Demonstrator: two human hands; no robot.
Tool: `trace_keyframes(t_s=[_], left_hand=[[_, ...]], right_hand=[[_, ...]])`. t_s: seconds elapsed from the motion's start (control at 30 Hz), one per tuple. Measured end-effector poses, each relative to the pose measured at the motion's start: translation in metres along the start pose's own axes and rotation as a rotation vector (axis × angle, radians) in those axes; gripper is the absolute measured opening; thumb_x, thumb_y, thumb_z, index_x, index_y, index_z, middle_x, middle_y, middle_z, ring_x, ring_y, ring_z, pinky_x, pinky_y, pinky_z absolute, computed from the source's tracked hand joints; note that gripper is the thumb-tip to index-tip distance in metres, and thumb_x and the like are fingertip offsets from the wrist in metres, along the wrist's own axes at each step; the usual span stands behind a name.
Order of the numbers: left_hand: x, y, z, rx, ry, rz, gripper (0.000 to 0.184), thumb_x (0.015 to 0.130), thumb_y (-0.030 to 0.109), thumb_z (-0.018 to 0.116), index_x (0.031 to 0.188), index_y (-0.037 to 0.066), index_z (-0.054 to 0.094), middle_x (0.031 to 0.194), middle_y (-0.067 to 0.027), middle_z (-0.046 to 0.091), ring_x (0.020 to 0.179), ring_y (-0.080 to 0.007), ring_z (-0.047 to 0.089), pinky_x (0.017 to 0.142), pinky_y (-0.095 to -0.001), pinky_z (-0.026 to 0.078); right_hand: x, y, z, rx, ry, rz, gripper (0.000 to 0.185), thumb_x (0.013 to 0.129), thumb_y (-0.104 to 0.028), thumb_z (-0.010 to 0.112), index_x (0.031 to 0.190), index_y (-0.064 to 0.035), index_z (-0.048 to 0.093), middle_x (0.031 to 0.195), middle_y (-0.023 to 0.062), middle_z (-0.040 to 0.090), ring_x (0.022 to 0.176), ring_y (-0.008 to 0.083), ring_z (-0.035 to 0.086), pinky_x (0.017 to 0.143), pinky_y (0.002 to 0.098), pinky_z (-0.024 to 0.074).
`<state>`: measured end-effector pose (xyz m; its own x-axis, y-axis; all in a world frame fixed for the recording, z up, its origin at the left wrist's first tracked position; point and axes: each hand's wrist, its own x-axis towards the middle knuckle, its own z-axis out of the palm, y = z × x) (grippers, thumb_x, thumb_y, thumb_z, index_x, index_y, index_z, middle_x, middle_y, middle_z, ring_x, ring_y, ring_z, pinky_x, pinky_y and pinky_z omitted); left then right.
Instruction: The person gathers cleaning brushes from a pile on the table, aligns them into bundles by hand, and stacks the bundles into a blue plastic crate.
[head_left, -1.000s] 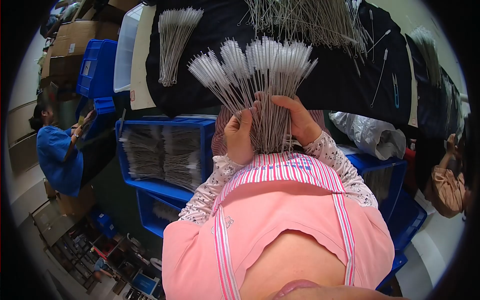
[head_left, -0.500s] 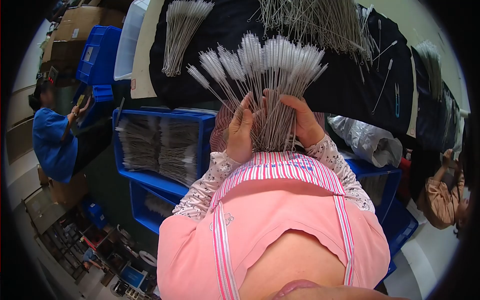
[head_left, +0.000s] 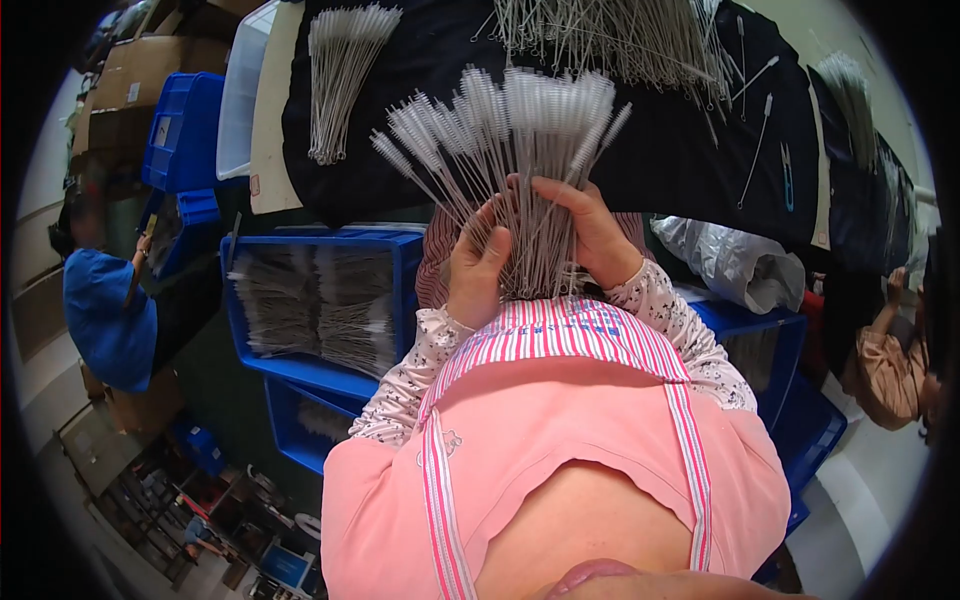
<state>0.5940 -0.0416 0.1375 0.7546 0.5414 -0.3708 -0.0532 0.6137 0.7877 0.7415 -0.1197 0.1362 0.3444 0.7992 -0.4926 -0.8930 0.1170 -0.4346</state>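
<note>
A fanned bundle of wire tube brushes [head_left: 535, 205], with white bristle heads up and looped wire ends down, is held upright in front of my apron. My left hand [head_left: 475, 268] wraps round the left side of the wire stems, its thumb toward me. From the right, my right hand [head_left: 603, 235] closes on the same stems, its thumb laid across them below the bristles. Some fingertips are hidden behind the wires. On the dark-covered table beyond, a smaller bundle of brushes [head_left: 345, 90] lies at left, and a large heap of brushes [head_left: 610, 45] lies at the back.
Blue-handled snips [head_left: 787, 180] and a few loose brushes [head_left: 757, 150] lie at the table's right. A blue crate [head_left: 322, 365] of brushes stands at left; a grey plastic bag [head_left: 735, 265] is at right. Co-workers sit left [head_left: 110, 310] and far right [head_left: 885, 365].
My right hand has shifted left, and the brush heads on the right stand closer together. Both hands keep their hold on the bundle. The view has moved slightly.
</note>
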Motion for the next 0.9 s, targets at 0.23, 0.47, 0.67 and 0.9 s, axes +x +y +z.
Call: trace_keyframes(t_s=[0.23, 0.47, 0.67, 0.9], left_hand=[[0.0, 0.005, 0.005, -0.175, 0.055, -0.088, 0.04, 0.089, 0.004, 0.059, 0.124, 0.002, 0.041, 0.111, -0.0111, 0.059, 0.098, -0.0178, 0.061, 0.087, -0.0312, 0.05], [0.0, 0.01, 0.006, -0.089, -0.022, -0.127, 0.052, 0.082, 0.004, 0.066, 0.128, 0.002, 0.04, 0.117, -0.0092, 0.057, 0.102, -0.0186, 0.058, 0.089, -0.0311, 0.048], [0.006, 0.007, 0.012, 0.133, -0.033, -0.092, 0.066, 0.069, -0.004, 0.074, 0.127, 0.002, 0.042, 0.117, -0.009, 0.057, 0.104, -0.0194, 0.058, 0.091, -0.0307, 0.047], [0.0, 0.007, 0.014, -0.056, -0.044, -0.115, 0.056, 0.075, -0.01, 0.065, 0.126, -0.001, 0.046, 0.119, -0.0119, 0.058, 0.105, -0.0216, 0.059, 0.091, -0.0337, 0.048]], right_hand=[[0.0, 0.003, 0.025, -0.027, -0.109, -0.051, 0.037, 0.09, -0.026, 0.063, 0.114, 0.0012, 0.056, 0.104, 0.0099, 0.064, 0.088, 0.0183, 0.065, 0.078, 0.0316, 0.0547], [0.003, 0.009, 0.024, -0.077, -0.162, -0.11, 0.059, 0.092, -0.051, 0.05, 0.12, 0.0006, 0.053, 0.109, 0.0084, 0.062, 0.095, 0.0148, 0.061, 0.083, 0.0293, 0.0505], [0.008, 0.017, 0.02, -0.291, -0.076, -0.319, 0.057, 0.094, -0.051, 0.046, 0.116, 0.0006, 0.056, 0.106, 0.0065, 0.062, 0.093, 0.0119, 0.059, 0.082, 0.0256, 0.0483], [-0.001, 0.014, 0.014, 0.156, 0.003, -0.174, 0.064, 0.096, -0.055, 0.034, 0.123, 0.0001, 0.051, 0.109, 0.0115, 0.063, 0.097, 0.0175, 0.062, 0.088, 0.0313, 0.0501]])
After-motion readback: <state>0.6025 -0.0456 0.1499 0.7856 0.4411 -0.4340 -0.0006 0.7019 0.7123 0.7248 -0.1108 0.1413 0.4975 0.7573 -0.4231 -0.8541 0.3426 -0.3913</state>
